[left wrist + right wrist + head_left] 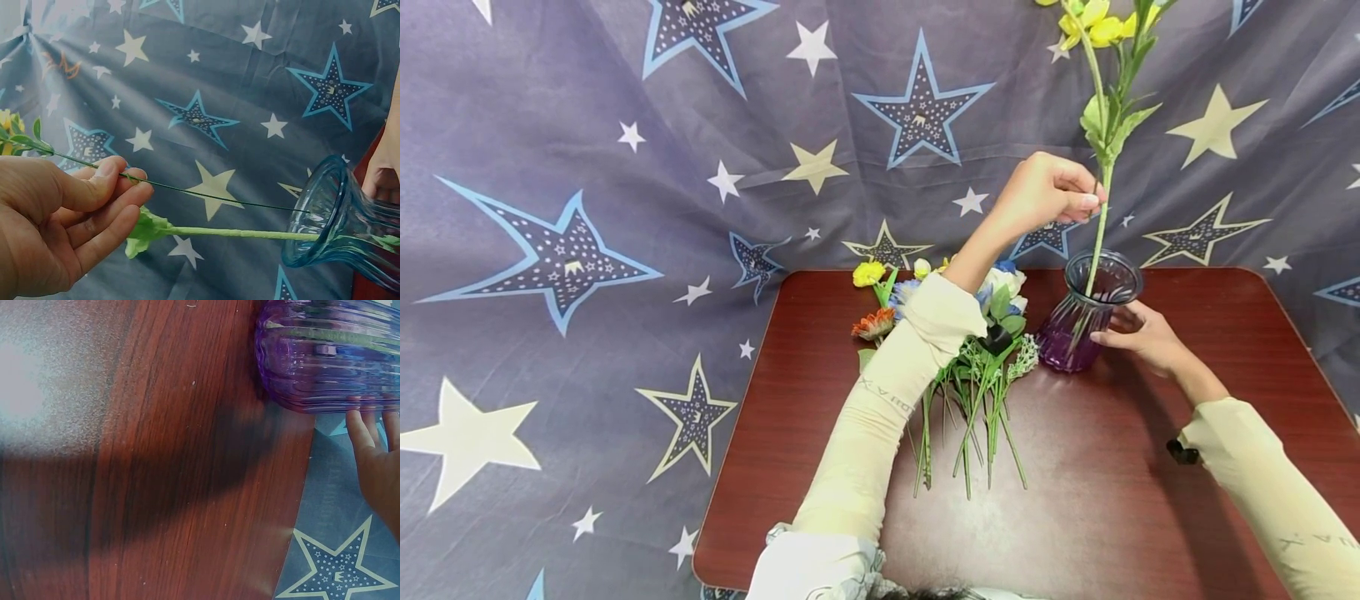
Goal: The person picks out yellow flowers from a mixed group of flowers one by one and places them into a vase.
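A ribbed glass vase [1078, 337], purple at the base and bluish at its flared rim, stands upright at the back of the table. My left hand [1052, 187] is raised above it and pinches a thin dark flower stem [206, 195] between thumb and fingers. That stem's lower end reaches into the vase mouth. Beside it a thicker light green stem [244, 232] with broad leaves stands in the vase. Yellow flowers [1105, 29] top the stems, partly cut off by the frame. My right hand [1150, 337] holds the vase's right side, fingertips on the glass.
Several artificial flowers lie left of the vase, partly behind my left forearm: a yellow bloom [868, 273], an orange one [874, 324], white and blue ones, with green stems [967, 433] pointing towards me. A star-patterned cloth [700, 208] hangs behind the dark red table [1075, 500].
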Available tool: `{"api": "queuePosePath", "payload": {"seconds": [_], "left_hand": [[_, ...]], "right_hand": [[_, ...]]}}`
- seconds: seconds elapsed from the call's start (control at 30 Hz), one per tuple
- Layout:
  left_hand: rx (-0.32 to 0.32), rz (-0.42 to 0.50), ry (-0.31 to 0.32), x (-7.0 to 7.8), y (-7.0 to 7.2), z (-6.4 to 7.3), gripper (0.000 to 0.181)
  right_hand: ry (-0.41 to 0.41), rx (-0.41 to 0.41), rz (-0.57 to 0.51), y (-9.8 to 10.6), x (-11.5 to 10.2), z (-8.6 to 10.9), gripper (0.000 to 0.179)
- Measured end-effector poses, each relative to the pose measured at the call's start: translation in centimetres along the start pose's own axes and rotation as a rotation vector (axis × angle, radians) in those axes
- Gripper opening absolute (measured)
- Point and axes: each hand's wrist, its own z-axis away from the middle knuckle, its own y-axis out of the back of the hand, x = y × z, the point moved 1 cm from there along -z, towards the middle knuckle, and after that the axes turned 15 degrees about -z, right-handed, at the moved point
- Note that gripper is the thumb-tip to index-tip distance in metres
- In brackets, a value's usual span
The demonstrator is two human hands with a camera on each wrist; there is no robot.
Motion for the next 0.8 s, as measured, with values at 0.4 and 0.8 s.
{"api": "queuePosePath", "payload": {"seconds": [0.4,0.8], "left_hand": [[-0.05,-0.104,-0.022,-0.3,-1.1,-0.7,0.014],[-0.103,-0.203,-0.05,-0.4,-1.9,-1.0,0.013]], "right_hand": [[0.003,0.0,0.003,-0.1,-0.1,0.0,0.066],[-0.003,-0.003,-0.012,-0.1,-0.1,-0.1,0.064]]}}
